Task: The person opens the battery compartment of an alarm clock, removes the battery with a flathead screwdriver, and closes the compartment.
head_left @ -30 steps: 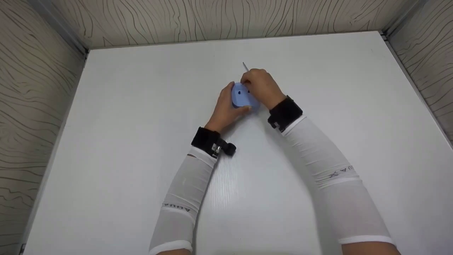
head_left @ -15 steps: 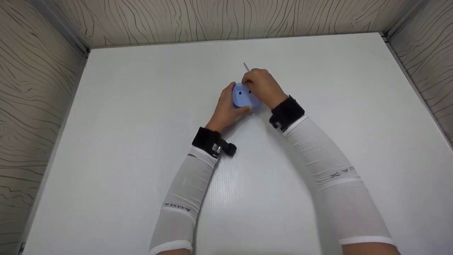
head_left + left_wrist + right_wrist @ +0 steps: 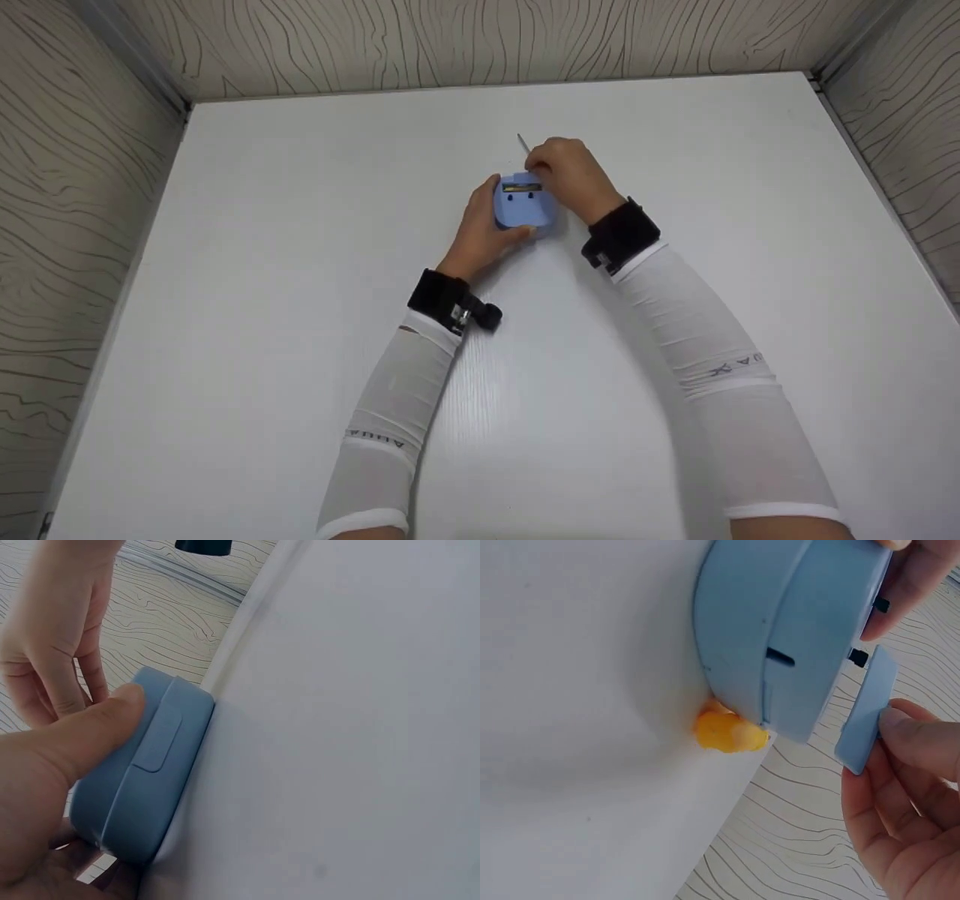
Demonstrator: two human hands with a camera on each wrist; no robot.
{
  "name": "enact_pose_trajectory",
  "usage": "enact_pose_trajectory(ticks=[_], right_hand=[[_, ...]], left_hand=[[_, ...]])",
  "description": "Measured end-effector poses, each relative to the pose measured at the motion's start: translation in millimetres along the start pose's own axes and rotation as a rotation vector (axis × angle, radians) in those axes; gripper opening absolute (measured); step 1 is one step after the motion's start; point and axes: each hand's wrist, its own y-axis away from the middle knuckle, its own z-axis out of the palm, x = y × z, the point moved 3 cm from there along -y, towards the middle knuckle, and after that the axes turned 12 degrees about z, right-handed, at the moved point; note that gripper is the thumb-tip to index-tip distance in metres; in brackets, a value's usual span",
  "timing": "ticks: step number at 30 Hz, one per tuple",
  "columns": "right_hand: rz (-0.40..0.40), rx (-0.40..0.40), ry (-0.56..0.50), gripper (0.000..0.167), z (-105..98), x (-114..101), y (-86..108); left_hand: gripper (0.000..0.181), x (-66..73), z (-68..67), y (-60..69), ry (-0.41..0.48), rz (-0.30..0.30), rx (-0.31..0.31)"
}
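My left hand [image 3: 476,232] grips a light-blue rounded device [image 3: 519,214], which looks like a small clock, thumb along its near side. On its upper face are two black knobs [image 3: 858,658] and an uncovered battery compartment [image 3: 521,188] with something shiny inside. My right hand [image 3: 571,174] pinches a small light-blue battery cover [image 3: 868,709], just apart from the device in the right wrist view. A thin metal rod [image 3: 523,142] shows beyond the right hand; its other end is hidden. In the right wrist view a yellow-orange thing [image 3: 729,732] sits beside the device, too blurred to identify.
Everything stands on a white table [image 3: 285,300]. Panels with a wood-grain pattern [image 3: 420,45] rise along its back and sides. Each wrist wears a black camera band [image 3: 437,298].
My right hand has moved up and to the right, lifting the battery cover off the device and exposing the compartment. My left hand keeps its grip in almost the same place.
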Motion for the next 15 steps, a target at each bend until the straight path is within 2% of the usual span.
enact_pose_trajectory(ticks=[7, 15], right_hand=[[0.017, 0.014, 0.004, 0.017, -7, 13, -2.1], [0.087, 0.028, 0.02, 0.019, -15, 35, -2.1]], left_hand=[[0.1, 0.9, 1.3, -0.1, 0.002, -0.028, 0.006], [0.1, 2.1, 2.0, 0.3, -0.009, -0.069, 0.012]])
